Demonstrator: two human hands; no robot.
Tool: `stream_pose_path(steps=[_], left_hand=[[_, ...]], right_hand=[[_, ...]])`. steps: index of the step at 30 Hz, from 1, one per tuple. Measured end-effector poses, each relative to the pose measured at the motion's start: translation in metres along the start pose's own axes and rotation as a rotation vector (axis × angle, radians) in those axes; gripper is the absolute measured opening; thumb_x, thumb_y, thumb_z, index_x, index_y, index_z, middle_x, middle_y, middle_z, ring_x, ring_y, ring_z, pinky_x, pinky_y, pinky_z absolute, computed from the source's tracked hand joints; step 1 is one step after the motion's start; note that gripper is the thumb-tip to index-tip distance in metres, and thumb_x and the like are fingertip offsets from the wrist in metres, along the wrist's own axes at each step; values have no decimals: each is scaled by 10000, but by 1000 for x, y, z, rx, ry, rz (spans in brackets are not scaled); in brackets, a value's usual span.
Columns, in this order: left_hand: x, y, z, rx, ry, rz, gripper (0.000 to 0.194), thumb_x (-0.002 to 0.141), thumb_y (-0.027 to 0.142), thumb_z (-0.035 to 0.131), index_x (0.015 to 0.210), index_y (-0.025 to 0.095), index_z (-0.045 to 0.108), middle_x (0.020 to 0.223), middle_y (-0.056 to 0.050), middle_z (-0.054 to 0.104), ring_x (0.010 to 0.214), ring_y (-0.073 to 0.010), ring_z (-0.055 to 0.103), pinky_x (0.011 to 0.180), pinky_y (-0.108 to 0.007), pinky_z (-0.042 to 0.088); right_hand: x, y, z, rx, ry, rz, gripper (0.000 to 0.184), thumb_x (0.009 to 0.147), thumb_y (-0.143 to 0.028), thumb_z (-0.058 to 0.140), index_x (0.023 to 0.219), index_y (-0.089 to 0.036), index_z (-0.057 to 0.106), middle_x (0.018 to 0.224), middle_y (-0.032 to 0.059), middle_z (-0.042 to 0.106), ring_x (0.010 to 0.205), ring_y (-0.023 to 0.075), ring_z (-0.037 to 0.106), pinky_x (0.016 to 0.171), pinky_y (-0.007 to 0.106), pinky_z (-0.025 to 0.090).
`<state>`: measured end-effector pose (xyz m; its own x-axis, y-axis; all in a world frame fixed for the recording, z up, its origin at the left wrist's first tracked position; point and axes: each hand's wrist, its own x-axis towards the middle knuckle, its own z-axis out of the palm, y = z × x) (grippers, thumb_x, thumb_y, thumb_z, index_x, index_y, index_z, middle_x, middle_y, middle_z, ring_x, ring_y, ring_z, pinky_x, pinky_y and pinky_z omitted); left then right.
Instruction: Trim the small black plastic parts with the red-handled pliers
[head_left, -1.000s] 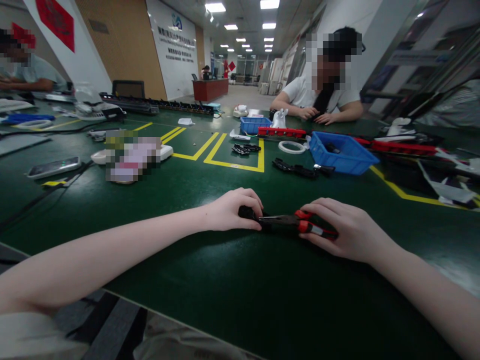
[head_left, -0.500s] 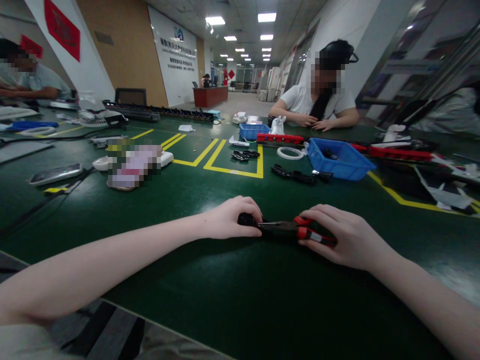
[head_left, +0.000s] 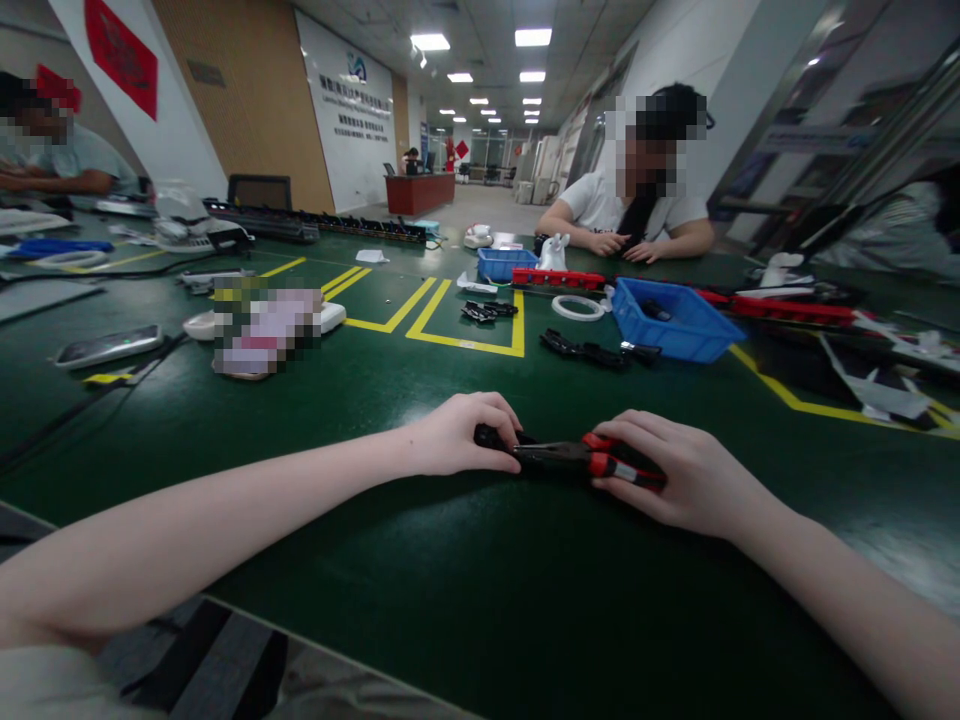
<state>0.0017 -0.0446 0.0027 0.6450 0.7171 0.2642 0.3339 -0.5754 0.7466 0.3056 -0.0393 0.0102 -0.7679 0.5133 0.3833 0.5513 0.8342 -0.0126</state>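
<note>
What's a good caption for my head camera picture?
Left hand holds a black part; right hand holds red-handled pliers.

The dark green tabletop (head_left: 390, 590), marked out with yellow lines (head_left: 480, 347), carries two blue bins (head_left: 679, 338), a white ring (head_left: 576, 318), several black parts (head_left: 562, 344) and, toward the left, a silver device (head_left: 109, 347).

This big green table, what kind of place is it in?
Probably an office room used for hand assembly: the right hand holds red-handled pliers, a blue bin and small black parts sit on the green table, and a reddish desk stands farther back.
</note>
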Motion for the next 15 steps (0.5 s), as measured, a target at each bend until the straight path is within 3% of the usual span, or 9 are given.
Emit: stream_pose_path(steps=[15], left_hand=[[1,-6,-2,-1,-16,20,118,805,244,785,838,152,720,1104,-68,652,1014,-191,647,937,-366,502]], right_hand=[[2,-3,-2,-65,78,-23,341,899,-425,609,1136,-181,605,1033,122,683,856,233,685,711,351,577]])
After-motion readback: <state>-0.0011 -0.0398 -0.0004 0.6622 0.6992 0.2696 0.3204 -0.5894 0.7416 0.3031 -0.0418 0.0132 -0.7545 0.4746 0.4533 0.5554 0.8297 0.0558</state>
